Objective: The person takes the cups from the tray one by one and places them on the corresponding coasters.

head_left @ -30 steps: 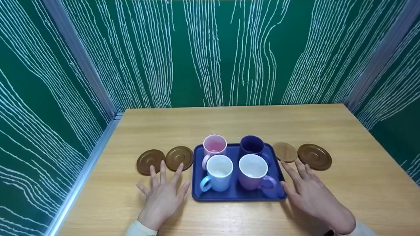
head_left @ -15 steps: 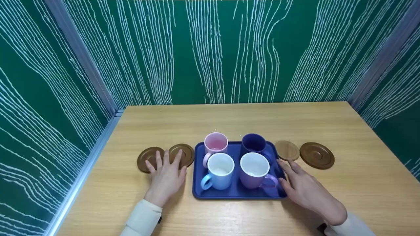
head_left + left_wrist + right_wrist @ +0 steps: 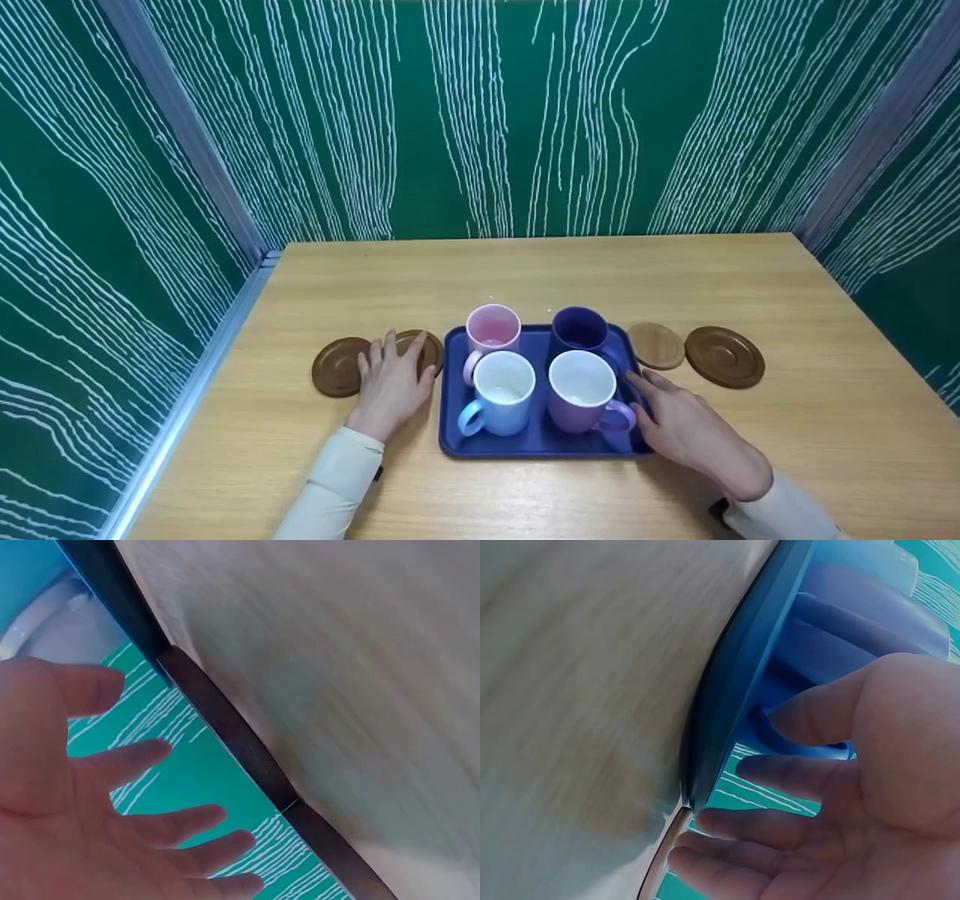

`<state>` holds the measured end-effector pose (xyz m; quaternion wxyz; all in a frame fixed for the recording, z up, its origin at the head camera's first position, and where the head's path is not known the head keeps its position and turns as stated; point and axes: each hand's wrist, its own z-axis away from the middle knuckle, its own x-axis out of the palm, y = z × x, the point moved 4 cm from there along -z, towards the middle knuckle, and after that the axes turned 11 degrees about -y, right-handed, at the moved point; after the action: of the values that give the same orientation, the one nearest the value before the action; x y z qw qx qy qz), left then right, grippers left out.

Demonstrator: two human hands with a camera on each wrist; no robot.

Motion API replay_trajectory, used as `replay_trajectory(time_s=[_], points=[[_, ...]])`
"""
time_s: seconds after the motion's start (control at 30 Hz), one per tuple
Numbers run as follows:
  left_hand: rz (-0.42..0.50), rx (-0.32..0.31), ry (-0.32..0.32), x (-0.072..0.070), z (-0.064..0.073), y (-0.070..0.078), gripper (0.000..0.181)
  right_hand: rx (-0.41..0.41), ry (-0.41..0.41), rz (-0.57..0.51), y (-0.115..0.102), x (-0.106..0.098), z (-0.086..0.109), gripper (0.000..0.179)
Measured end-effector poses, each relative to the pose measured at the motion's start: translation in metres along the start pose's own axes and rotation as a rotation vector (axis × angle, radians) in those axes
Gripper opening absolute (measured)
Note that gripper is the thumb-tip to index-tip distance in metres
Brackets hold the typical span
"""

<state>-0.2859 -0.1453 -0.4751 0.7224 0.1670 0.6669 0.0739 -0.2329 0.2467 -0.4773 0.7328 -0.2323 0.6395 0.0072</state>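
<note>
A blue tray carries a pink mug, a dark blue mug, a light blue mug and a purple mug. My left hand hovers with spread fingers over a brown round coaster left of the tray, partly hiding it. In the left wrist view that hand shows a gap above the coaster rims. Reaching over the tray's right edge, my right hand has its fingertips close to the purple mug's handle. Nothing is held by that hand in the right wrist view.
Another brown coaster lies farther left. To the right of the tray are a light wooden coaster and a dark brown coaster. The wooden table meets green walls with white lines at the back.
My left hand has moved right and forward, from in front of the coasters to over the inner one. My right hand has shifted slightly left, over the tray's edge. The mugs stay put.
</note>
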Motion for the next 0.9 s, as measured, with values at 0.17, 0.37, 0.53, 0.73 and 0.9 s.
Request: replay_trajectory(time_s=[0.17, 0.37, 0.53, 0.73, 0.9], points=[[0.011, 0.002, -0.033, 0.001, -0.007, 0.000, 0.056, 0.002, 0.006, 0.025, 0.000, -0.001, -0.007, 0.052], [0.002, -0.013, -0.108, 0.005, -0.011, -0.002, 0.058, -0.049, 0.035, 0.070, 0.000, 0.002, -0.014, 0.043], [-0.004, -0.002, -0.152, 0.006, -0.016, -0.004, 0.057, -0.087, 0.051, 0.085, -0.001, 0.003, -0.020, 0.036], [-0.011, 0.017, -0.215, 0.007, -0.018, -0.004, 0.058, -0.077, 0.047, 0.118, 0.000, 0.006, -0.020, 0.044], [0.017, 0.007, -0.245, 0.010, -0.017, -0.004, 0.059, -0.077, 0.041, 0.135, 0.000, 0.009, -0.020, 0.048]])
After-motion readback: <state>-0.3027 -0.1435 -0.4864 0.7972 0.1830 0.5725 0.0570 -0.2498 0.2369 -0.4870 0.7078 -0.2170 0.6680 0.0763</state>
